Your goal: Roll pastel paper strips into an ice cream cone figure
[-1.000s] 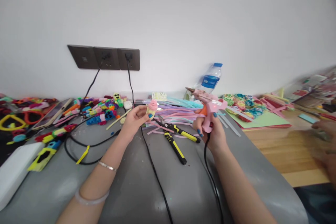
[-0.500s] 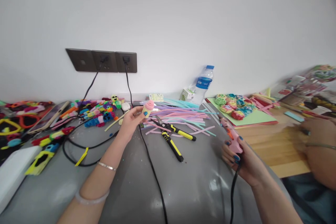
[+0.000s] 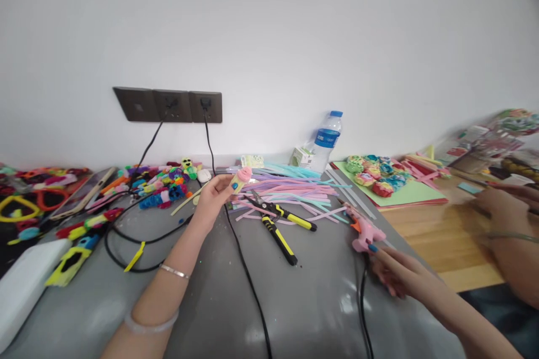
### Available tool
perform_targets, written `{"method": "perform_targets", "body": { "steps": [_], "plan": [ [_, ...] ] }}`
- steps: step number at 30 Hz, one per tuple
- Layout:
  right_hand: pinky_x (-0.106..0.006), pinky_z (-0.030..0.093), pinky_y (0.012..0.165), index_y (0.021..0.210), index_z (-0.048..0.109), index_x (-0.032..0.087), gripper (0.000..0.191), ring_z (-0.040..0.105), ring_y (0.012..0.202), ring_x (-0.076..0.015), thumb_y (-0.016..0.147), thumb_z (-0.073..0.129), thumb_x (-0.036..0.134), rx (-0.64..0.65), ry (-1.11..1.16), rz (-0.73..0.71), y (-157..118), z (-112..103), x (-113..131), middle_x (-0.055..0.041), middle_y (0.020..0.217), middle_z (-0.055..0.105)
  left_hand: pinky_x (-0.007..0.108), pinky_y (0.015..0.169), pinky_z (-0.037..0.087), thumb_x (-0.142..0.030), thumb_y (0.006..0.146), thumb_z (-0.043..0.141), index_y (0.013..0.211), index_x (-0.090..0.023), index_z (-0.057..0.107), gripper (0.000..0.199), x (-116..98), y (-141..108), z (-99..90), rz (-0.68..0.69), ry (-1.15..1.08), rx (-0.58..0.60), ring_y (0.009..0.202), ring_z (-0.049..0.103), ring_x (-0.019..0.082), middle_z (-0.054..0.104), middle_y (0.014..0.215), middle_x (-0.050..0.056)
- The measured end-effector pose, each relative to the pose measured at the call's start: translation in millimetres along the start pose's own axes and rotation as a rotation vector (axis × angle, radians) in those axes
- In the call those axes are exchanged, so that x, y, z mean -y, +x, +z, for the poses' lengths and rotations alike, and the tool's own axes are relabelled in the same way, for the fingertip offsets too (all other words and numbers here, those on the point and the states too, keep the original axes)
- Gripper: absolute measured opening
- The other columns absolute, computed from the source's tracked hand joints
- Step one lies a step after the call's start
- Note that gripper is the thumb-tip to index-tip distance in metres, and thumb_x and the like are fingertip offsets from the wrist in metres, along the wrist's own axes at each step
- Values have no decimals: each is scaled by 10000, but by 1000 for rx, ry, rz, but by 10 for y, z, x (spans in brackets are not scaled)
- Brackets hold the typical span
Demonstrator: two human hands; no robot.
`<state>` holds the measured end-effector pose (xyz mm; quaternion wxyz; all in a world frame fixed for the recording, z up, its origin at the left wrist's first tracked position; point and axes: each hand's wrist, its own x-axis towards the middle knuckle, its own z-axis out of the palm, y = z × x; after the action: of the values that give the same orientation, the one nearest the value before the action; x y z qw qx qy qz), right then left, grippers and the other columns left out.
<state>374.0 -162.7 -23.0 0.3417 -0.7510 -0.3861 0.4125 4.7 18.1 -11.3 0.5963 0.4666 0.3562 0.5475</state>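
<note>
My left hand (image 3: 215, 193) is closed, pinching a small pink-topped, pale yellow fuzzy piece (image 3: 241, 178) above the table. On the right, a pink hot glue gun (image 3: 365, 231) sits on the grey tabletop, its nozzle pointing away and to the left. My right hand (image 3: 398, 269) is just behind its handle, one outstretched fingertip touching it and the other fingers loosely bent below. Yellow-and-black pliers (image 3: 280, 224) lie with handles spread between my hands. Behind them is a heap of pastel pipe cleaners (image 3: 290, 188).
Black cords (image 3: 244, 269) cross the table from the wall sockets (image 3: 168, 105). Colourful fuzzy crafts (image 3: 162, 185) and a white box (image 3: 31, 286) are at left. A water bottle (image 3: 327, 140) stands by the wall. Paper flowers (image 3: 379, 174) and a co-worker's hand (image 3: 503, 205) are at right.
My right hand has loosened from around the glue gun's handle and drawn back to the right. The gun has turned onto its side on the table. My left hand still holds the fuzzy piece.
</note>
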Motion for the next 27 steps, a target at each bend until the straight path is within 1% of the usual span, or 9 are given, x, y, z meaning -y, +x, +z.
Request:
{"method": "perform_targets", "body": {
  "steps": [2, 4, 6, 8, 10, 14, 17, 20, 27],
  "plan": [
    [-316, 365, 410, 632, 585, 223, 572, 487, 387, -176, 579, 611, 792, -84, -230, 11, -51, -81, 81, -34, 488, 539, 257, 643, 544, -401, 644, 822, 908, -178, 702, 365, -1, 4, -2, 14, 24, -3, 799, 634, 164, 706, 912, 45],
    [-317, 376, 440, 605, 570, 215, 598, 460, 403, -162, 609, 549, 813, -149, -320, -133, -122, -65, 314, -17, 466, 489, 251, 626, 534, -396, 647, 819, 900, -176, 710, 352, 0, 4, -3, 30, 45, -6, 763, 619, 154, 699, 883, 41],
    [-288, 363, 447, 613, 552, 208, 546, 445, 440, -144, 733, 516, 739, -128, -296, -319, -188, 78, 651, -5, 485, 465, 246, 615, 522, -392, 652, 815, 901, -176, 714, 344, 2, 1, 0, 42, 55, -6, 744, 608, 147, 697, 879, 41],
    [-260, 384, 471, 704, 561, 203, 446, 461, 485, -131, 845, 493, 620, -87, -169, -477, -198, 327, 1010, 5, 544, 487, 239, 600, 507, -395, 662, 807, 910, -177, 718, 342, 2, -3, 4, 45, 58, -4, 729, 599, 143, 698, 878, 41],
    [-238, 379, 477, 841, 608, 191, 327, 479, 530, -123, 847, 562, 514, -79, -60, -651, -105, 636, 1323, 4, 621, 526, 231, 589, 493, -401, 674, 797, 920, -177, 722, 341, 1, -4, 6, 47, 64, -4, 727, 593, 141, 700, 884, 44],
    [-244, 434, 581, 891, 636, 175, 219, 527, 630, -123, 839, 606, 386, 69, 109, -840, 382, 1238, 1714, -13, 727, 593, 227, 589, 484, -400, 687, 787, 924, -178, 728, 330, -2, 5, -7, 54, 75, -21, 731, 591, 142, 702, 884, 45],
    [-246, 435, 577, 871, 641, 175, 249, 523, 635, -120, 802, 651, 414, 186, 249, -847, 812, 1579, 1811, -15, 752, 604, 231, 587, 488, -394, 687, 783, 927, -182, 726, 326, 5, 18, -31, 62, 63, -44, 723, 596, 145, 704, 874, 44],
    [-241, 408, 548, 819, 636, 178, 291, 477, 581, -103, 764, 690, 459, 304, 382, -801, 1106, 1804, 1764, 12, 682, 554, 229, 575, 491, -389, 681, 782, 945, -182, 718, 341, 24, 34, -62, 68, 75, -65, 732, 603, 151, 708, 884, 45],
    [-244, 373, 541, 839, 653, 196, 307, 475, 600, -112, 746, 728, 479, 378, 488, -769, 1222, 1974, 1550, 0, 719, 584, 230, 595, 498, -375, 683, 773, 969, -178, 694, 356, 76, 66, -94, 70, 156, -140, 855, 645, 191, 716, 934, 59]
  ]
}}
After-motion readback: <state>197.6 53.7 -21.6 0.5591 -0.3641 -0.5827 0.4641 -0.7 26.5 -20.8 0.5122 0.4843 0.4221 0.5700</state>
